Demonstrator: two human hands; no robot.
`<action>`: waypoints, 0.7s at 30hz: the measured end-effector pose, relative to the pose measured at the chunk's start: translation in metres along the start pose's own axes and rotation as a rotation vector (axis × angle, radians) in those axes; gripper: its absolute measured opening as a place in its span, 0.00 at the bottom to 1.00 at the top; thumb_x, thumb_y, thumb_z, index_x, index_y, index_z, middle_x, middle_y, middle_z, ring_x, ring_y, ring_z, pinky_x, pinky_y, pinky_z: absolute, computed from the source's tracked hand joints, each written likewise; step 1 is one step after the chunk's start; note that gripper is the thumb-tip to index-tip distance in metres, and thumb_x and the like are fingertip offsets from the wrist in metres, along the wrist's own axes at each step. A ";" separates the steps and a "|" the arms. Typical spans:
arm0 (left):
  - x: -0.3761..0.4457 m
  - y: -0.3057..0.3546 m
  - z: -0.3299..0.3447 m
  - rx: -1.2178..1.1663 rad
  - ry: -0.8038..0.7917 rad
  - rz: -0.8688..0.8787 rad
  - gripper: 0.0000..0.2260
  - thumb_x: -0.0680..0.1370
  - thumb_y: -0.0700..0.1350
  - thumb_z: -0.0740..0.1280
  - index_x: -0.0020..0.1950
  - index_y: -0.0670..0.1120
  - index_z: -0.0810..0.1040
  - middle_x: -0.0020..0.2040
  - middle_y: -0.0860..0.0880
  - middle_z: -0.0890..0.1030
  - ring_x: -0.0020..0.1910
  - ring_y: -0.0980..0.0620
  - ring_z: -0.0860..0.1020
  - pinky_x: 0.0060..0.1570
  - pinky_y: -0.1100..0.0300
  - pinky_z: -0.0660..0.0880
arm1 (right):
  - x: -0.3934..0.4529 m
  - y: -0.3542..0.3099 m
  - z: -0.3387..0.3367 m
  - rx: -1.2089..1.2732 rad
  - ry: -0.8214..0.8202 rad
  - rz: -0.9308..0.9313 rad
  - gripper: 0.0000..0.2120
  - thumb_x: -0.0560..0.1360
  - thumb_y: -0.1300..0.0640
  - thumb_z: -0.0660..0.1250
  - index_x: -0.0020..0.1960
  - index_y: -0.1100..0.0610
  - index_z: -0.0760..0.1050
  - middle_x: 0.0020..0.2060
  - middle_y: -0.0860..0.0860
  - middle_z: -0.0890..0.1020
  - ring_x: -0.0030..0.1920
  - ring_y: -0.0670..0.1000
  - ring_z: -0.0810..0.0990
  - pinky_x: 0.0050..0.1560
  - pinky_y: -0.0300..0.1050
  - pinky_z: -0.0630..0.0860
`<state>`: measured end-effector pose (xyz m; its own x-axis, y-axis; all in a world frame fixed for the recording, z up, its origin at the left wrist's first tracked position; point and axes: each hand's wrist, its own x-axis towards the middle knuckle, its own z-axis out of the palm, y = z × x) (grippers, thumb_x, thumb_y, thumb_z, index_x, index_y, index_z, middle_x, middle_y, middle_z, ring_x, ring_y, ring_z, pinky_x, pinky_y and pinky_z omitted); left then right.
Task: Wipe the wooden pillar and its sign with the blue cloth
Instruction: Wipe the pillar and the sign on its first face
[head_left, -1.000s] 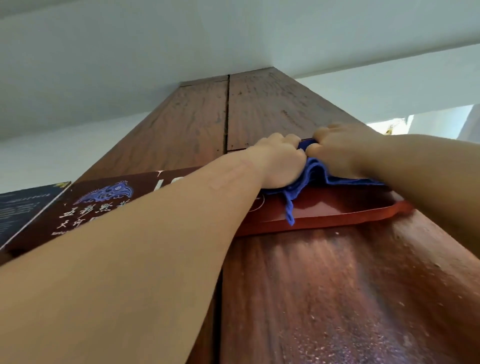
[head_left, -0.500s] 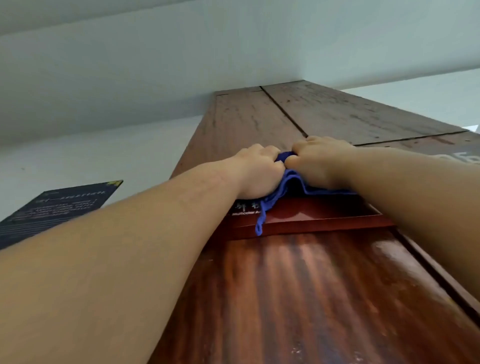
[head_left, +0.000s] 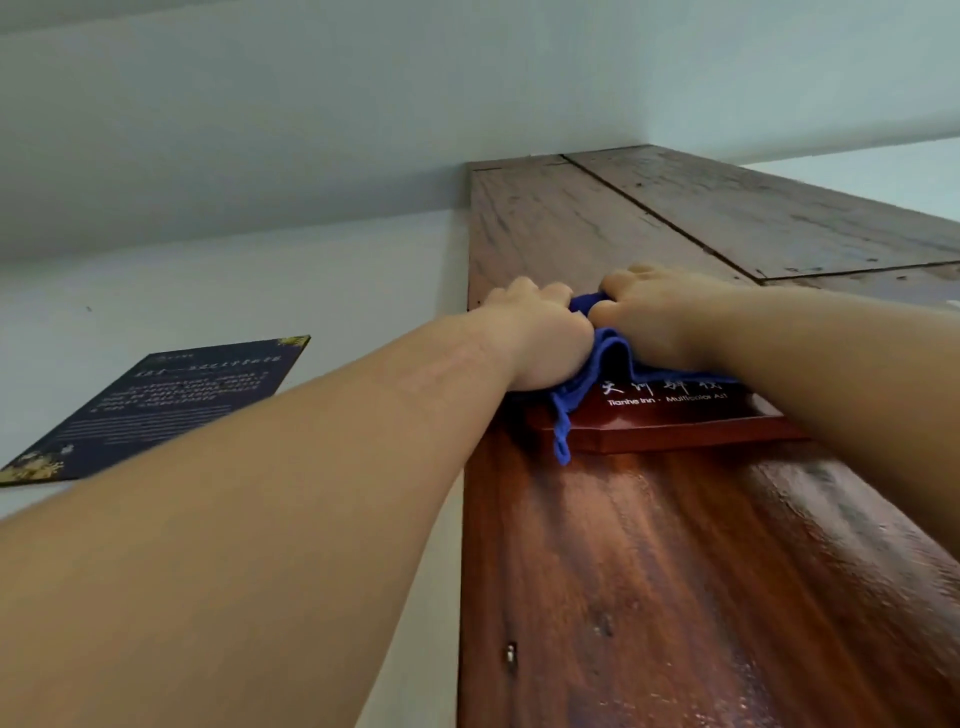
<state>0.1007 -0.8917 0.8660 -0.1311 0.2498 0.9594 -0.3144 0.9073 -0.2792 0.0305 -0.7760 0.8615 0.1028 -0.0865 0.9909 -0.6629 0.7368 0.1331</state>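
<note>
Two hands work here on one cloth, one pillar and one sign, and one more dark board hangs on the wall. Both bare arms reach up and forward, almost straight, and the hands meet side by side at the top of the sign. The left hand (head_left: 540, 343) has its fingers curled into the blue cloth (head_left: 582, 387) and grips it; the right hand (head_left: 657, 317) also has curled fingers that clamp the same cloth from the other side. The cloth is soft and crumpled, bunched between the two hands, pressed on the upper part of the sign, and one narrow end of it hangs down over the lower left edge of the sign. The sign (head_left: 675, 421) is a flat reddish-brown plate with a glossy face and white letters, fixed on the front of the pillar. The wooden pillar (head_left: 649, 582) is tall and square, shiny with visible grain below the sign, dull and scratched above it. The dark board (head_left: 166, 405) on the white wall (head_left: 332, 291) is rectangular with small pale text.
</note>
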 end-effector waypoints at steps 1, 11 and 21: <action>-0.002 -0.006 -0.001 -0.013 0.012 -0.009 0.21 0.74 0.52 0.51 0.64 0.48 0.70 0.60 0.42 0.72 0.57 0.39 0.71 0.60 0.43 0.69 | -0.001 -0.007 0.000 -0.002 0.008 -0.016 0.17 0.75 0.44 0.52 0.57 0.52 0.69 0.54 0.54 0.72 0.54 0.56 0.71 0.59 0.55 0.70; -0.023 -0.024 -0.004 -0.078 0.073 -0.033 0.15 0.69 0.52 0.51 0.49 0.50 0.72 0.49 0.42 0.74 0.48 0.41 0.72 0.45 0.50 0.69 | -0.002 -0.023 0.000 0.083 -0.030 -0.083 0.21 0.74 0.43 0.52 0.62 0.52 0.69 0.59 0.55 0.72 0.57 0.56 0.71 0.58 0.55 0.69; -0.013 -0.002 0.005 -0.001 0.060 -0.088 0.13 0.67 0.56 0.49 0.39 0.51 0.68 0.48 0.40 0.73 0.46 0.39 0.71 0.44 0.50 0.67 | -0.012 0.004 0.001 -0.008 -0.040 -0.244 0.22 0.78 0.48 0.48 0.66 0.56 0.67 0.65 0.56 0.70 0.65 0.58 0.66 0.66 0.56 0.64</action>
<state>0.0981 -0.8987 0.8537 -0.0462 0.1894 0.9808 -0.3207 0.9271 -0.1942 0.0258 -0.7730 0.8500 0.2301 -0.2887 0.9294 -0.6164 0.6958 0.3687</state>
